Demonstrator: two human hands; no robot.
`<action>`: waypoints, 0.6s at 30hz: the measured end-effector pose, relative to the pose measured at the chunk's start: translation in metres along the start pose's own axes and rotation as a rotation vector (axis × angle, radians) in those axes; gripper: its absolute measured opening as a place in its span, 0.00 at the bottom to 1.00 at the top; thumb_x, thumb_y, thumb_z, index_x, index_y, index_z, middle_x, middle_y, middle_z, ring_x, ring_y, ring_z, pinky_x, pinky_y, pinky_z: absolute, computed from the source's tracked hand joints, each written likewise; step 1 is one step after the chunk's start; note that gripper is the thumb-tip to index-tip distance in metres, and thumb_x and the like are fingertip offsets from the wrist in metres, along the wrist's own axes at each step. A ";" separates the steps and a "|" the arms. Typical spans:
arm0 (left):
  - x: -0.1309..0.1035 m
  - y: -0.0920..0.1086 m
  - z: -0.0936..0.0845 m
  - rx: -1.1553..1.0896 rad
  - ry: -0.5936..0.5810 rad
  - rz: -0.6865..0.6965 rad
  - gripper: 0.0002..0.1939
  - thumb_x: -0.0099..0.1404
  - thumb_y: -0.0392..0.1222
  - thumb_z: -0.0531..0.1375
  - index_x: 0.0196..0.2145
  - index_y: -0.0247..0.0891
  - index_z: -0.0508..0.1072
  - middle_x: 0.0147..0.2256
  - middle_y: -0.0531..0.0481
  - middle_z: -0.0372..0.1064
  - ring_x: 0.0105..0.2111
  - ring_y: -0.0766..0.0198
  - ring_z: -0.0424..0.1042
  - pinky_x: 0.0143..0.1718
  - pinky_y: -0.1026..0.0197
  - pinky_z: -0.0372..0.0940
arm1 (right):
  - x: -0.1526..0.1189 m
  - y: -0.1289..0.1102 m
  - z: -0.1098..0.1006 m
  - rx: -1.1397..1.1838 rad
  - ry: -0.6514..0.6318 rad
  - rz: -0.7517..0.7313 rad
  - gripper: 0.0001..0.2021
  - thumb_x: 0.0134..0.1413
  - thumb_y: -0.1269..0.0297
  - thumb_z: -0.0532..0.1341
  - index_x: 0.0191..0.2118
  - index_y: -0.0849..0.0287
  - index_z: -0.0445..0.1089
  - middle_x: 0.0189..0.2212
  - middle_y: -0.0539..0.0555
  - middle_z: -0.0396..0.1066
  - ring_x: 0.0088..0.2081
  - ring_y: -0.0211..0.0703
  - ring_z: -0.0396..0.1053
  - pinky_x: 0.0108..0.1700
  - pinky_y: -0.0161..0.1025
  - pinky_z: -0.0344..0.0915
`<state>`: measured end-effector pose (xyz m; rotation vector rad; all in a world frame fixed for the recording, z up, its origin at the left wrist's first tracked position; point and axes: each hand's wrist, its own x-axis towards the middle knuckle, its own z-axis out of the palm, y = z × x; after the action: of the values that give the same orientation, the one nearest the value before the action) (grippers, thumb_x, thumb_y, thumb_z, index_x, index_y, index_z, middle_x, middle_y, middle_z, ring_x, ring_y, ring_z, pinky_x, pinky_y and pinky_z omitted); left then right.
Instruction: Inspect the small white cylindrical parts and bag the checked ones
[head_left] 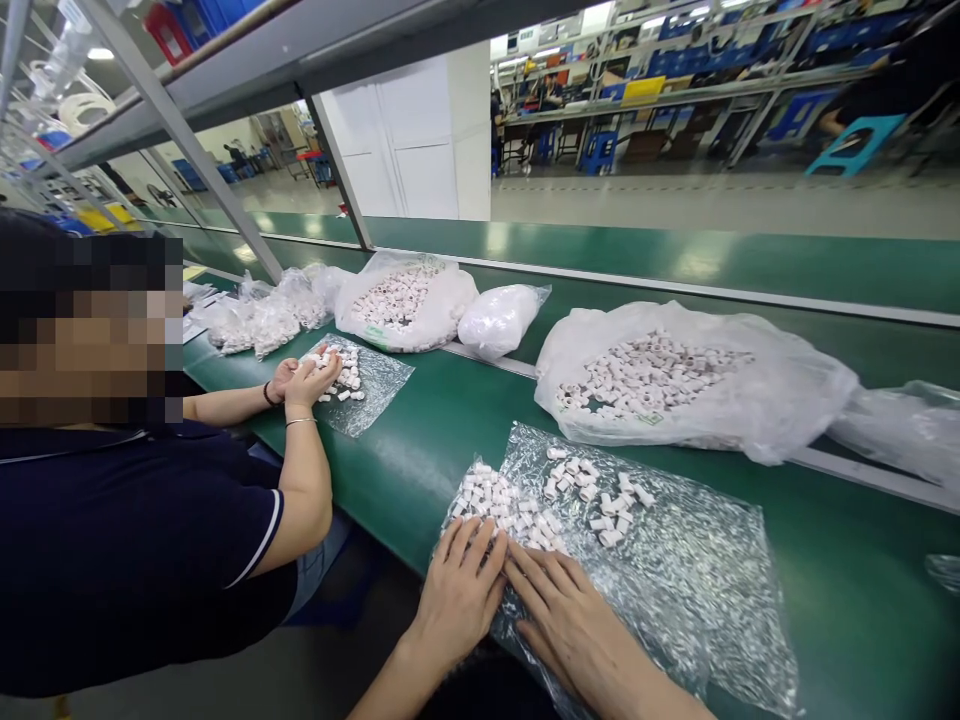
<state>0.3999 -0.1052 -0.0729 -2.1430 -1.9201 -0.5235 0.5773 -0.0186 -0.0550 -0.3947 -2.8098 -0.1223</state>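
My left hand [461,590] lies palm down with its fingers stretched out over the near edge of a pile of white pipe fittings [504,508]. Beside it, my right hand [559,610] is also flat, fingers extended, touching the pile's lower right edge. The fingertips of both hands almost meet. Under the pile and to its right spreads a clear plastic sheet [690,560]. Two smaller groups of fittings, one [571,475] nearer the pile and one [619,510] further right, rest on the sheet.
A large open bag of fittings [660,375] lies behind the sheet on the green table [405,440]. Another open bag [401,300] and a tied white bag [499,318] are further left. A person [135,540] on the left handles fittings over a second sheet [375,385].
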 end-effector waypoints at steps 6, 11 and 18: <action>0.001 0.001 0.001 0.004 0.011 0.003 0.21 0.70 0.36 0.54 0.59 0.36 0.69 0.58 0.45 0.68 0.59 0.51 0.64 0.60 0.45 0.63 | -0.006 -0.004 -0.005 -0.003 0.001 -0.021 0.21 0.70 0.60 0.47 0.59 0.63 0.68 0.56 0.56 0.71 0.54 0.56 0.68 0.53 0.54 0.65; 0.000 0.002 0.000 -0.005 0.004 -0.001 0.22 0.70 0.36 0.54 0.60 0.36 0.68 0.58 0.45 0.68 0.59 0.51 0.63 0.60 0.44 0.62 | -0.025 0.020 -0.023 0.165 -0.032 0.093 0.19 0.68 0.59 0.54 0.60 0.57 0.65 0.55 0.56 0.71 0.53 0.53 0.69 0.51 0.50 0.69; -0.001 0.002 0.000 -0.007 0.020 -0.005 0.21 0.71 0.37 0.54 0.60 0.37 0.68 0.58 0.46 0.68 0.59 0.51 0.64 0.60 0.45 0.62 | -0.038 0.034 -0.037 0.256 -0.008 0.234 0.18 0.70 0.62 0.52 0.61 0.57 0.63 0.51 0.59 0.73 0.49 0.50 0.72 0.47 0.44 0.72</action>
<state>0.4015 -0.1059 -0.0732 -2.1297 -1.9167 -0.5518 0.6322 -0.0001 -0.0299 -0.6553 -2.7148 0.2862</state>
